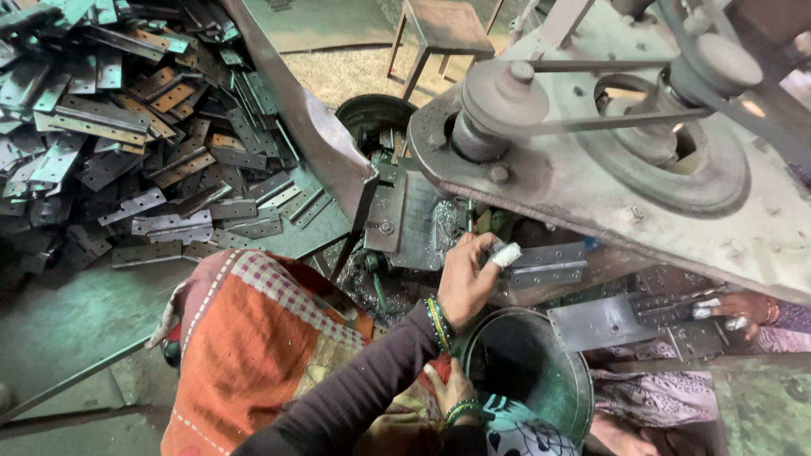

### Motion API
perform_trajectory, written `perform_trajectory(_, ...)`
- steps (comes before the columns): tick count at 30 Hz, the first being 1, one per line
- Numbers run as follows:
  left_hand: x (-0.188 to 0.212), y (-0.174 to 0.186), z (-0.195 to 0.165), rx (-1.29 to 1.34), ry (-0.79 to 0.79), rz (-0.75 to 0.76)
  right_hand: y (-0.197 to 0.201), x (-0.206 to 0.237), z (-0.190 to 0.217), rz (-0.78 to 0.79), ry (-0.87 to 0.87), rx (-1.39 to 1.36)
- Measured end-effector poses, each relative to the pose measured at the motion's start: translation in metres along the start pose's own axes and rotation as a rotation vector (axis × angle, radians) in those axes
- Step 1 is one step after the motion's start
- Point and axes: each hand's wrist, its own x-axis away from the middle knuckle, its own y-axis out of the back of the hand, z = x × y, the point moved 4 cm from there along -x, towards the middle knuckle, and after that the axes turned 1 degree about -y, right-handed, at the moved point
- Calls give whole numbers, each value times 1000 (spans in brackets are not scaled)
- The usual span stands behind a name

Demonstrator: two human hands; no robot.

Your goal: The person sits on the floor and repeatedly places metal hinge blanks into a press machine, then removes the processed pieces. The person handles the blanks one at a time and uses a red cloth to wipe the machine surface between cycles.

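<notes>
Left hand feeding a metal hinge plate under the drill press.

The left hand (467, 283) reaches up and away from the body, dark sleeve extended, wrist with green bangles cocked back, its fingers (498, 252) closed around the end of a grey hinge plate (547, 263) that lies just below the drill press (591, 143), one finger wrapped in white tape. The right hand (449, 390) rests low, just beside the round metal bucket (528, 371) that stands beneath the press, fingers curled loosely, gripping nothing visible. Another person's hand (743, 308) touches a hinge plate right of the bucket. A heap of hinge plates (127, 127) lies well left of the press.
</notes>
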Motion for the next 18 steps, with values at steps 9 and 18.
perform_trajectory(9,81,30,150,691,643,-287,-4,-5,-2,66,-15,-67)
perform_trajectory(18,84,25,234,531,707,-428,-2,0,-4,23,-35,-32)
